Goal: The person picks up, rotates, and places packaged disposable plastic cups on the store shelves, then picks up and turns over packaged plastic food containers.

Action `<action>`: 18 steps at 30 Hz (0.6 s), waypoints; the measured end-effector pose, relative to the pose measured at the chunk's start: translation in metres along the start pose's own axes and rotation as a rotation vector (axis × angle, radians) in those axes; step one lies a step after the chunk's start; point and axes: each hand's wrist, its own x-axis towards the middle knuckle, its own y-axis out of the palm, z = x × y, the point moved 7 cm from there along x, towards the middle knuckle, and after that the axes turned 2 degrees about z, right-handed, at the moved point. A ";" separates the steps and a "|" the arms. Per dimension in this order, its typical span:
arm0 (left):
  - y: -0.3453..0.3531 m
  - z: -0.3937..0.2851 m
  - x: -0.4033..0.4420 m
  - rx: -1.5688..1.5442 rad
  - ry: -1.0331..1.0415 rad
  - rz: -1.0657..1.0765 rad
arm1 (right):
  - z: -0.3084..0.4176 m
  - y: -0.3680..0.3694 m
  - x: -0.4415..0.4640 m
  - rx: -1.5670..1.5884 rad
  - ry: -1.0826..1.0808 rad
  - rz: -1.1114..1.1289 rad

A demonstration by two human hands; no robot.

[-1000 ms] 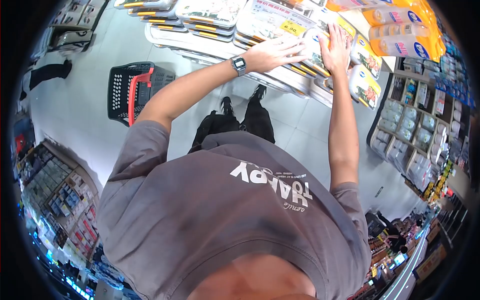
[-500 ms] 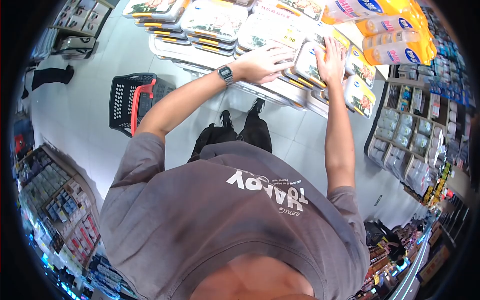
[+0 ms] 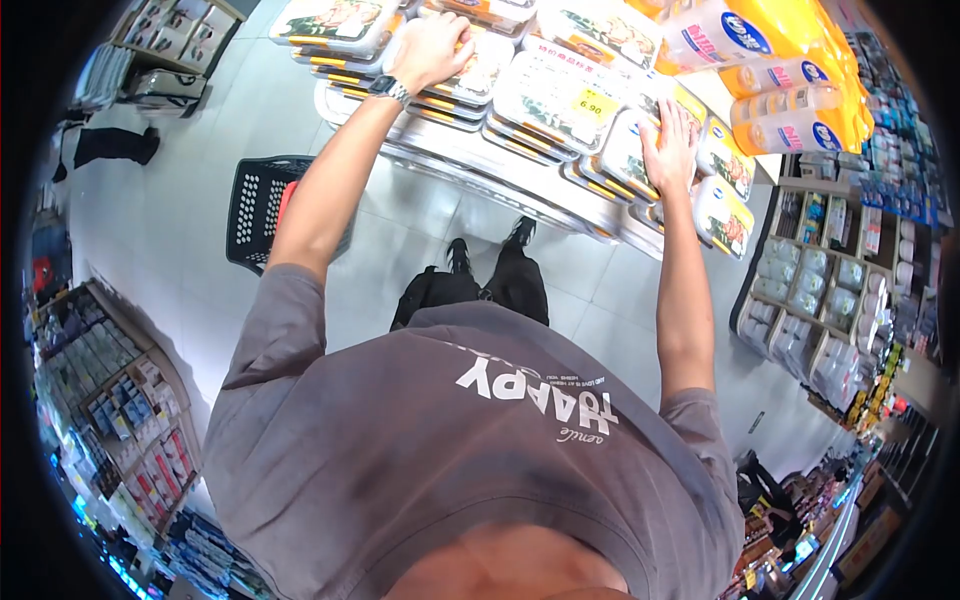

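Note:
Stacks of flat, clear-lidded containers with picture labels cover a white display table (image 3: 450, 150). My left hand (image 3: 432, 48) rests on a container stack (image 3: 485, 70) at the upper left, its fingers slightly bent and apart. A yellow price tag reading 6.90 (image 3: 592, 105) lies on the middle stack, between my hands. My right hand (image 3: 670, 150) lies with fingers spread over a container (image 3: 628, 155) and the one beside it at the right of the table. Neither hand is closed around a container.
Orange-wrapped multipacks (image 3: 790, 100) stand at the table's upper right. A black shopping basket (image 3: 255, 215) with a red handle sits on the floor at left, partly behind my left forearm. Shelves (image 3: 810, 260) line the right side. Another person's dark-clothed leg (image 3: 115, 146) shows at far left.
My left hand has moved left and away from me, from the middle stack beside the price tag to a stack farther left. My right hand stays on the right-hand containers. The view has shifted slightly.

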 end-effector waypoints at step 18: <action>0.018 0.005 0.002 0.086 -0.103 0.091 | 0.004 -0.005 0.000 0.019 -0.021 -0.008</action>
